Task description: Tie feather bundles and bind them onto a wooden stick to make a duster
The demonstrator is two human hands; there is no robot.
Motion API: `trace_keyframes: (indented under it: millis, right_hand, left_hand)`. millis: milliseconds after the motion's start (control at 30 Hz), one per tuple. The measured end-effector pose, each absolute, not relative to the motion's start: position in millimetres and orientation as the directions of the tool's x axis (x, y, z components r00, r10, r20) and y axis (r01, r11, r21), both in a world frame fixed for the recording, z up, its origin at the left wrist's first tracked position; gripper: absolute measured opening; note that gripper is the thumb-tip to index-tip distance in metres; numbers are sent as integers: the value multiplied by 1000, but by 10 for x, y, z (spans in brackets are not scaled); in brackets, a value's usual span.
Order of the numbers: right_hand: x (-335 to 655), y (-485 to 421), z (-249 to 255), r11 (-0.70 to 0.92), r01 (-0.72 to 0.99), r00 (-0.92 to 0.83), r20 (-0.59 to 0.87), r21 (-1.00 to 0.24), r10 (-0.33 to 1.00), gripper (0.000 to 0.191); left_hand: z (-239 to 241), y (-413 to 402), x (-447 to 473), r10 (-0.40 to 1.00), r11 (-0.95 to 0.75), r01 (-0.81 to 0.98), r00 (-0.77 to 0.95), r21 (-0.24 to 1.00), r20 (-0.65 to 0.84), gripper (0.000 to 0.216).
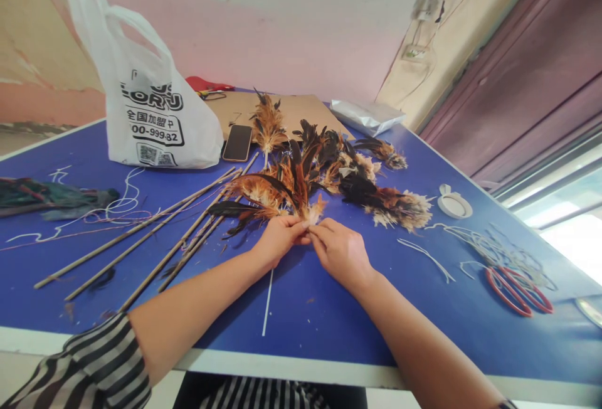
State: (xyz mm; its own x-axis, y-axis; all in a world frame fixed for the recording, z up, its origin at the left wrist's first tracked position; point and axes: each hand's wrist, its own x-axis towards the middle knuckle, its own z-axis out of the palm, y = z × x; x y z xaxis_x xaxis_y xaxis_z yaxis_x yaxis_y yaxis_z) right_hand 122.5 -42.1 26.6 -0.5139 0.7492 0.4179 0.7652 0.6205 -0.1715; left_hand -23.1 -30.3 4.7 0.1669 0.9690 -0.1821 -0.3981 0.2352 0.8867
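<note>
My left hand (277, 239) is closed on the quill ends of a fan of brown, orange and black feathers (268, 192) lying on the blue table (301, 308). Right beside it, my right hand (341, 251) pinches the same quill ends, fingertips touching the left hand's. A thin white string (268, 299) runs from under my hands toward the table's near edge. A loose heap of similar feathers (371, 189) lies just beyond my right hand.
Several thin bamboo sticks (141, 243) lie to the left. A white plastic bag (150, 101), a phone (237, 142), cardboard (291, 111) and a finished feather bundle (268, 123) sit behind. Red-handled scissors (517, 286), cut strings (489, 249) and a white tape roll (454, 203) lie right.
</note>
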Motion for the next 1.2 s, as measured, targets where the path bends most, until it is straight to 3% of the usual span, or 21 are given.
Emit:
trace_keyframes:
  millis: [100, 200, 267, 367, 533, 700, 900, 1067, 1200]
  right_hand:
    - [1274, -353, 280, 614, 619, -452, 417, -490, 788, 21]
    - [1336, -261, 297, 396, 509, -252, 307, -764, 918, 16]
    - [1368, -211, 299, 217, 433, -135, 175, -875, 975, 21]
    - [1373, -179, 274, 89, 258, -161, 48, -962, 986, 31]
    - [1305, -202, 225, 89, 117, -257, 57, -989, 965, 25]
    - [1287, -214, 232, 168, 218, -248, 112, -961, 962, 19]
    - [1328, -213, 233, 220, 274, -263, 147, -936, 953, 14]
    - [1337, -217, 234, 263, 297, -295, 173, -918, 940, 17]
    - [1299, -244, 254, 266, 223, -297, 195, -938, 935, 22]
  left_hand:
    - [59, -284, -256, 969, 239, -389, 156, 890, -192, 26]
    - [78, -287, -255, 970, 236, -378, 146, 895, -194, 24]
    - [89, -296, -248, 972, 227, -362, 136, 904, -189, 23]
    - [95, -314, -239, 974, 206, -310, 159, 928, -163, 22]
    - [66, -335, -222, 971, 126, -186, 226, 974, -82, 18]
    - [24, -346, -217, 957, 4, -21, 290, 1000, 2, 15]
    - [-8, -343, -249, 938, -170, 42, 315, 985, 148, 22]
    - [-6, -331, -252, 937, -106, 29, 337, 994, 90, 23]
    - [34, -334, -257, 932, -89, 84, 359, 992, 53, 24]
